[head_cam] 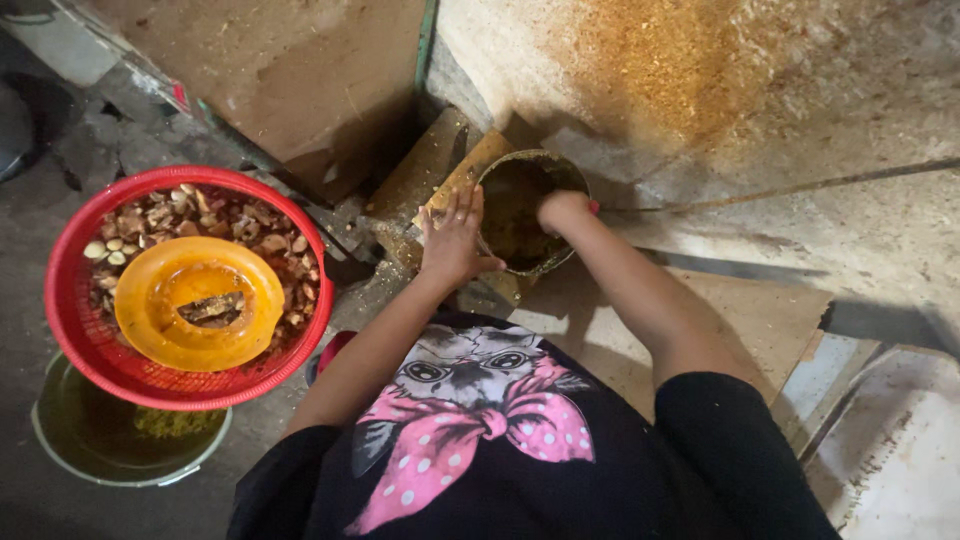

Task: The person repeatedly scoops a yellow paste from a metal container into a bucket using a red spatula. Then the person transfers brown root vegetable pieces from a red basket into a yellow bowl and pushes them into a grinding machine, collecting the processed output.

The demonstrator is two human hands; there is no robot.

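You're working right on the floor (800, 110), rough concrete dusted with yellowish powder. Flat boards (740, 320) lie on it under you, and the round pot (520, 205) sits on a wooden block, I think. Off left, a bucket (110, 440) stands on the floor beneath the red basket (70, 320).

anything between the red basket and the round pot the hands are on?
Head view: broken boards and debris on the ground separate the red basket from the pot; the left hand rests on the pot's near rim.
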